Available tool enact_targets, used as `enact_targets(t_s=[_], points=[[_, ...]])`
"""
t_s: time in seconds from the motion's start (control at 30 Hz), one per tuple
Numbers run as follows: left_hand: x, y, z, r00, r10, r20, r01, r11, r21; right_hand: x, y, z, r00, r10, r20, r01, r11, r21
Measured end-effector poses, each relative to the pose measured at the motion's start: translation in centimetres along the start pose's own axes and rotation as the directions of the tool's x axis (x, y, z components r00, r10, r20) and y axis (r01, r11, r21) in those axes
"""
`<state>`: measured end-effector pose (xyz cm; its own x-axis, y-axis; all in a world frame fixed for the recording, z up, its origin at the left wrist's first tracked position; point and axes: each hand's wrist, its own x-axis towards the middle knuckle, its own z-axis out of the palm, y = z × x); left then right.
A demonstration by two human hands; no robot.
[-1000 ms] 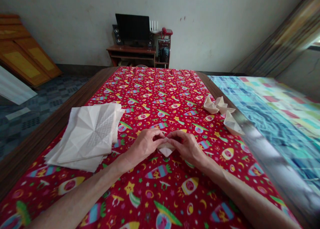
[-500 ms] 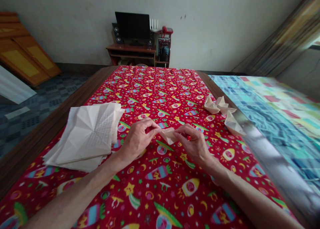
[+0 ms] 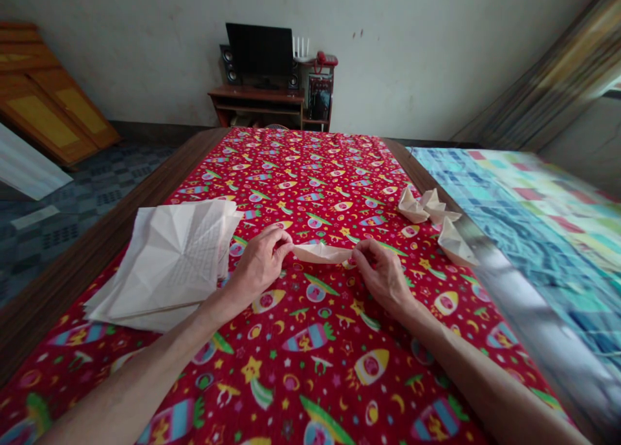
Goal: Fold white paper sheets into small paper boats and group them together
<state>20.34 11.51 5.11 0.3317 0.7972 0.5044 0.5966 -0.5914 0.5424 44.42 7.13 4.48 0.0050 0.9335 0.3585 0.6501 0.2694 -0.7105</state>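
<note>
A long, narrow paper boat (image 3: 322,254) of cream paper is stretched between my hands, just over the red patterned cloth (image 3: 310,374). My left hand (image 3: 262,259) pinches its left tip between thumb and fingers. At the opposite tip, my right hand (image 3: 381,270) is closed on the paper the same way. Left of my left hand lies a stack of creased paper sheets (image 3: 162,257), the top one showing star-shaped folds and faint print. Several finished-looking folded paper boats (image 3: 412,206) rest near the table's right edge, beyond my right hand.
The cloth covers a table with dark wooden edges (image 3: 160,180). Against the far wall stands a desk (image 3: 257,96) with a monitor (image 3: 259,54), speakers and a red telephone (image 3: 325,60). A bed with a checked cover (image 3: 514,225) adjoins on the right; a wooden cabinet (image 3: 58,96) is at left.
My hands have moved apart, and the folded paper between them has gone from a short, bunched shape to a long, narrow one. The stack and the other boats lie where they were.
</note>
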Motion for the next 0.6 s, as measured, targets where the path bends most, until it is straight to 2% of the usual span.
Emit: enact_targets(t_s=[0.27, 0.37, 0.47, 0.53, 0.6], points=[[-0.8, -0.9, 0.6, 0.99, 0.011, 0.138, -0.035, 0.985, 0.171, 0.2, 0.4, -0.1, 0.99, 0.074, 0.116, -0.047, 0.973, -0.226], [-0.9, -1.0, 1.0, 0.988, -0.023, 0.15, -0.02, 0.961, 0.274, 0.3, 0.3, 0.0, 0.986, 0.081, 0.146, -0.03, 0.946, -0.324], [-1.0, -0.3, 0.9, 0.992, -0.028, 0.119, -0.018, 0.931, 0.365, 0.3, 0.2, 0.0, 0.986, 0.082, 0.147, -0.024, 0.932, -0.362], [-1.1, 0.6, 0.7, 0.988, 0.056, 0.144, -0.108, 0.917, 0.383, 0.2, 0.1, 0.0, 0.987, 0.08, 0.142, -0.022, 0.929, -0.369], [-1.3, 1.6, 0.5, 0.942, 0.206, 0.265, -0.292, 0.892, 0.344, 0.2, 0.1, 0.1, 0.987, 0.076, 0.139, -0.02, 0.931, -0.365]])
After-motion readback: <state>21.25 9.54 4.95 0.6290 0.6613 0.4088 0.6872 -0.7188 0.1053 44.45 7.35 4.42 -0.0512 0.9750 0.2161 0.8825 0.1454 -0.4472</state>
